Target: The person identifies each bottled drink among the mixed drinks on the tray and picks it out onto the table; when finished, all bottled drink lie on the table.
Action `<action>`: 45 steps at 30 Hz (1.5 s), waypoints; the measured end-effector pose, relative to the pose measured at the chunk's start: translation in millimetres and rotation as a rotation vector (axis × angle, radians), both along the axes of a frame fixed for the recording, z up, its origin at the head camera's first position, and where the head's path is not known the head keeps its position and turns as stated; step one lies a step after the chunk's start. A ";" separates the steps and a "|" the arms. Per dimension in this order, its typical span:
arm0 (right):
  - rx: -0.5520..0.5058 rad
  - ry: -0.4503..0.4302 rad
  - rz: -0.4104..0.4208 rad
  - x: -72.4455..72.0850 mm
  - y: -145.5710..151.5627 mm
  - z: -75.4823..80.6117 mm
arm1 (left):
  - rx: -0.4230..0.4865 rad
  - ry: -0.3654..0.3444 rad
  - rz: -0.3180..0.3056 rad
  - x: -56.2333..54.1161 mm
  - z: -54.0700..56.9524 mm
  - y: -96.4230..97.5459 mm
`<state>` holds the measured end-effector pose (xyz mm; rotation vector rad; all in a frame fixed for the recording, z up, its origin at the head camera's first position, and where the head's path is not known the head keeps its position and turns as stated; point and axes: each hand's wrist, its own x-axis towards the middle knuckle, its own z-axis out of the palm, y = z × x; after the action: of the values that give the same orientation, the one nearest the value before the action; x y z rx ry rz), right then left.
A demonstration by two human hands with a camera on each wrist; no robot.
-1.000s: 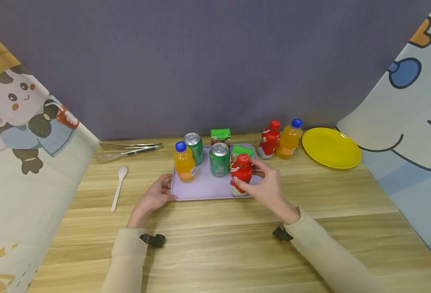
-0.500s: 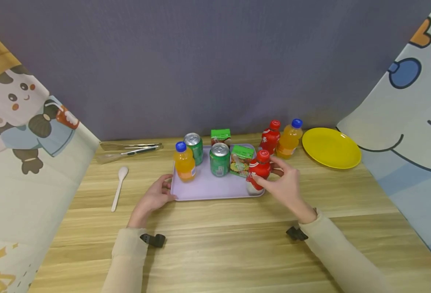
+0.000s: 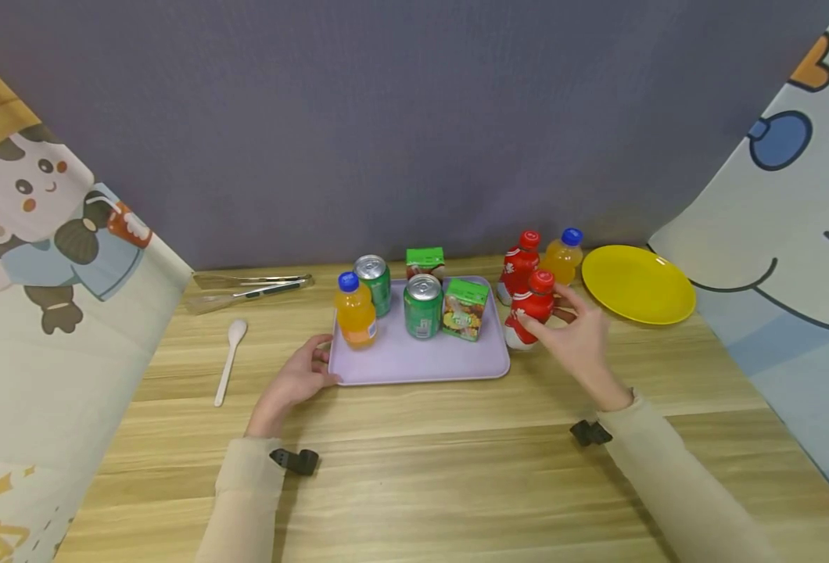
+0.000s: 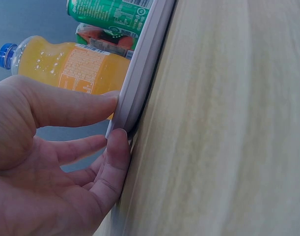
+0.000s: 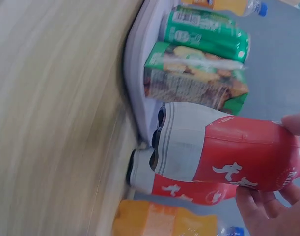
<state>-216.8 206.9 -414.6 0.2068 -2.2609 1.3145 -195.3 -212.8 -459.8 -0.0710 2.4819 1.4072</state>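
Note:
My right hand (image 3: 578, 338) grips a red-and-white bottle (image 3: 531, 306) near its top, just off the right end of the lilac tray (image 3: 414, 364). In the right wrist view its base is tilted and looks raised off the table. With thumb and fingers, my left hand (image 3: 298, 380) pinches the tray's left front corner, the thumb lying on the rim (image 4: 135, 88). On the tray stand an orange juice bottle (image 3: 355, 314) with a blue cap, a green can (image 3: 422, 309), a second green can (image 3: 379, 283) behind and a green-topped drink carton (image 3: 464, 310).
Behind the tray is another carton (image 3: 425, 262). A second red bottle (image 3: 517, 270) and another juice bottle (image 3: 562, 256) stand at the back right, beside a yellow plate (image 3: 637, 285). A white spoon (image 3: 229, 361), a whisk (image 3: 245, 294) and tongs (image 3: 260, 279) lie at left.
My right hand has carried the red bottle rightward, from over the tray's front right part to beyond its right edge, uncovering the carton. The left hand and tray have stayed put.

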 end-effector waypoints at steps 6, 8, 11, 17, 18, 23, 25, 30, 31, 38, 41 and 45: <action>0.017 -0.025 -0.023 -10.9 8.0 -3.9 | 0.003 0.008 -0.003 0.1 0.1 -0.7; 0.017 -0.047 -0.027 -13.8 9.7 -5.2 | 0.006 0.009 -0.003 -0.1 0.1 -0.8; 0.021 -0.072 -0.034 -17.1 11.4 -8.1 | 0.013 0.009 -0.005 -0.3 -0.2 -0.9; 0.012 -0.099 -0.037 -23.0 12.6 -15.9 | 0.021 0.003 0.002 0.7 -1.1 -0.5; 0.008 -0.103 -0.036 -23.9 12.7 -17.0 | 0.019 0.002 0.004 0.7 -1.0 -0.4; 0.002 -0.129 -0.037 -28.1 12.5 -21.0 | 0.013 0.007 0.004 1.3 -1.3 -0.6; 0.002 -0.134 -0.039 -28.9 12.5 -21.8 | 0.009 0.006 0.004 1.4 -1.2 -0.6; -0.005 -0.134 -0.035 -30.0 12.9 -22.3 | 0.003 -0.003 0.009 1.3 -0.2 -0.5; -0.006 -0.137 -0.033 -30.1 13.1 -22.3 | 0.001 -0.005 0.010 1.1 0.1 -0.3; -0.006 -0.155 -0.025 -30.1 13.8 -22.8 | 0.000 -0.004 0.009 1.0 0.3 0.1; -0.016 -0.158 -0.017 -30.3 13.7 -23.9 | 0.010 -0.004 0.012 0.9 -0.5 -0.1; -0.026 -0.153 -0.004 -29.8 13.5 -24.4 | 0.014 -0.003 0.013 0.4 -1.0 -0.3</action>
<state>-246.6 220.4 -439.1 0.0957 -2.3675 1.3991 -194.9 -213.1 -460.8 -0.0860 2.4731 1.4281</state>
